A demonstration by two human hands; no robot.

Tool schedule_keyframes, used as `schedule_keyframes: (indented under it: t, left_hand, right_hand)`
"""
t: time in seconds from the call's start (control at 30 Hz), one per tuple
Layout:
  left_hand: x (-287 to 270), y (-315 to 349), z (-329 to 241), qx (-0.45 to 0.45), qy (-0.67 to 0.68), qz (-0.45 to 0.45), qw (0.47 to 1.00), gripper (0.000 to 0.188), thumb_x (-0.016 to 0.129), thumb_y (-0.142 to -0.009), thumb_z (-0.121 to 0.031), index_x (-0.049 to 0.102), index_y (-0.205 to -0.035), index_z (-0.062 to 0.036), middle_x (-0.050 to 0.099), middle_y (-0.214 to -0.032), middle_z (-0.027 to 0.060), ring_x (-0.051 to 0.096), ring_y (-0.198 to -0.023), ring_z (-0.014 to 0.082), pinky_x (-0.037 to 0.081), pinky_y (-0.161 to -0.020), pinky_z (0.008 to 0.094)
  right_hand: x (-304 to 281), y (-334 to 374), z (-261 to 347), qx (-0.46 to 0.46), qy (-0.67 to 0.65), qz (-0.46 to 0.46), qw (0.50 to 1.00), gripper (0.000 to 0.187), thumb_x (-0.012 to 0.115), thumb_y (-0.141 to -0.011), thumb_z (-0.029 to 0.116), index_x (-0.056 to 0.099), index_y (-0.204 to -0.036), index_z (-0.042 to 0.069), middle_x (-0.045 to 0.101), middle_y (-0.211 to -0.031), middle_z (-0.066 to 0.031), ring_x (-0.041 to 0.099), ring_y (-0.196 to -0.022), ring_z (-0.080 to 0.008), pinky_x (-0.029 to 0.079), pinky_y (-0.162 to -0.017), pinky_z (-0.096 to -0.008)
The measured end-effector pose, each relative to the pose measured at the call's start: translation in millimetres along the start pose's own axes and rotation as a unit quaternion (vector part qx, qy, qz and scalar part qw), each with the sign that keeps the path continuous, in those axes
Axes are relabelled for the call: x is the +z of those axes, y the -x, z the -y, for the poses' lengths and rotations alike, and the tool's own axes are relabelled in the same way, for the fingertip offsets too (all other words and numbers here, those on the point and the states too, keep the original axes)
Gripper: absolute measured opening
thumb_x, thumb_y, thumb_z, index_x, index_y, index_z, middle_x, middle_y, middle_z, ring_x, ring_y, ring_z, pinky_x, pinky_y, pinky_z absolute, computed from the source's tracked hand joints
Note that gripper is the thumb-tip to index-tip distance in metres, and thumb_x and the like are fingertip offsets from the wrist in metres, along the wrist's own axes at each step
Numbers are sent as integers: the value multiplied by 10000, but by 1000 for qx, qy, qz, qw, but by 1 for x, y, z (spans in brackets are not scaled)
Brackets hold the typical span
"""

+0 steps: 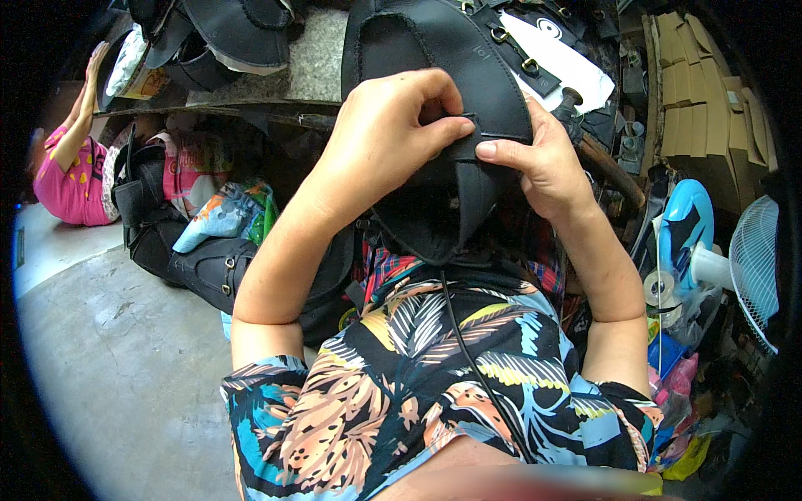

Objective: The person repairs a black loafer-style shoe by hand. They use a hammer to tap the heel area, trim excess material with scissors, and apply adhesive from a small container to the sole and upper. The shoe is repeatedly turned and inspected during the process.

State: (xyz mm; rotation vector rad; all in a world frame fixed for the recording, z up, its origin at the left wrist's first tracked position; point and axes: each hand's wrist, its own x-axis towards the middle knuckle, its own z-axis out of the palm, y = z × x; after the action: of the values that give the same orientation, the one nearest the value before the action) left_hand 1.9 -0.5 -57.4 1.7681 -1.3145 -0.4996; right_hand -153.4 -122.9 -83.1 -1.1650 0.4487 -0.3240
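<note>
Up in front of me is a black leather piece [501, 92] with a stitched edge and a pale mark, shaped like a shoe or boot upper. My left hand [393, 125] pinches its lower edge between thumb and bent fingers, where a small black tab or fold shows. On the right side, my right hand [547, 163] grips the rim, thumb in front and fingers mostly hidden behind. A black flap [476, 200] hangs below the two thumbs. Whether a tool or thread sits in the left pinch cannot be made out.
More black leather pieces [238, 33] lie on the worktop at the back left. Black straps with gold rings [530, 67] rest near white paper [576, 63]. To the right are a wooden handle [614, 171], stacked cardboard [706, 108] and a fan [752, 267]. Another person [75, 175] is far left.
</note>
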Motion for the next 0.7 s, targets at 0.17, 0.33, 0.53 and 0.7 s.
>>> schedule_keyframes:
  t: [0.17, 0.33, 0.53, 0.7]
  left_hand:
    - [-5, 0, 2, -20, 55, 35, 998, 131, 716, -812, -74, 670, -911, -2, 648, -766, 45, 582, -707, 71, 456, -610, 229]
    - [-1, -5, 7, 48, -33, 29, 998, 147, 711, -809, -89, 656, -905, 8, 652, -766, 57, 576, -695, 88, 455, -607, 247]
    - [-2, -8, 6, 42, -50, 35, 997, 146, 705, -808, -93, 655, -907, 2, 647, -742, 69, 571, -656, 97, 449, -588, 254]
    - [2, -6, 5, 47, -42, 18, 998, 148, 705, -807, -92, 659, -916, -2, 650, -748, 75, 583, -668, 105, 456, -598, 259]
  right_hand:
    - [1, 1, 0, -5, 0, -7, 1000, 554, 747, -729, -5, 528, -1238, -12, 653, -1048, -51, 636, -899, -110, 521, -836, -258]
    - [2, 0, -2, 3, 12, -26, 1000, 530, 740, -731, -3, 542, -1223, -8, 659, -1029, -49, 637, -887, -107, 521, -825, -253]
    - [0, -2, 0, 1, -25, 4, 1000, 479, 720, -743, 2, 562, -1195, 7, 669, -1001, -45, 645, -865, -116, 520, -830, -268]
    - [-3, -8, 2, 50, -14, 18, 998, 436, 711, -750, 14, 582, -1166, 28, 675, -996, -50, 645, -879, -125, 514, -842, -272]
